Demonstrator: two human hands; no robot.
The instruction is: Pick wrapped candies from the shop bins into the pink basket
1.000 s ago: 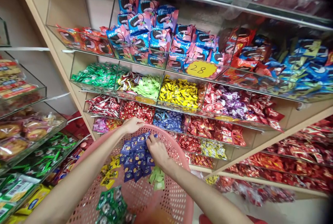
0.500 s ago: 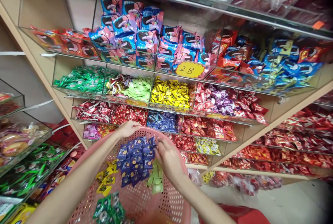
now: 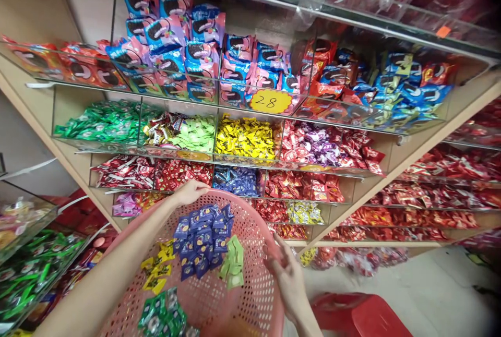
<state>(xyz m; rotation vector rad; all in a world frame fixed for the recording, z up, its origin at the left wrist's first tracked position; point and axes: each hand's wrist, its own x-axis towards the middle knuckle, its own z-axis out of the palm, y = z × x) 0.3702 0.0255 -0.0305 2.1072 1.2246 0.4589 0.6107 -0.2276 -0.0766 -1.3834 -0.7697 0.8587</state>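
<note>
A pink perforated plastic basket (image 3: 258, 227) is before me. My left hand (image 3: 191, 192) is closed on its far rim. At the right side, my right hand (image 3: 287, 272) has its fingers bent over the rim, partly blurred. Inside the basket, purple-blue wrapped candies (image 3: 203, 240) form the largest pile. Light green candies (image 3: 234, 263) rest to the right of them and yellow candies (image 3: 158, 266) to the left. Nearer to me is a cluster of green candies (image 3: 162, 313). The near edge of the basket is out of view.
A tiered shelf rises in front, its clear bins holding blue-pink cookie packs (image 3: 166, 34), green sweets (image 3: 104, 120) and yellow sweets (image 3: 246, 136). A yellow tag (image 3: 270, 101) reads 28. On the floor at right stands a red stool-like object (image 3: 360, 313). More bins (image 3: 39, 264) border the left.
My right hand has moved from over the candies inside the basket out to its right rim. The left hand stays on the far rim. The view has shifted slightly to the right.
</note>
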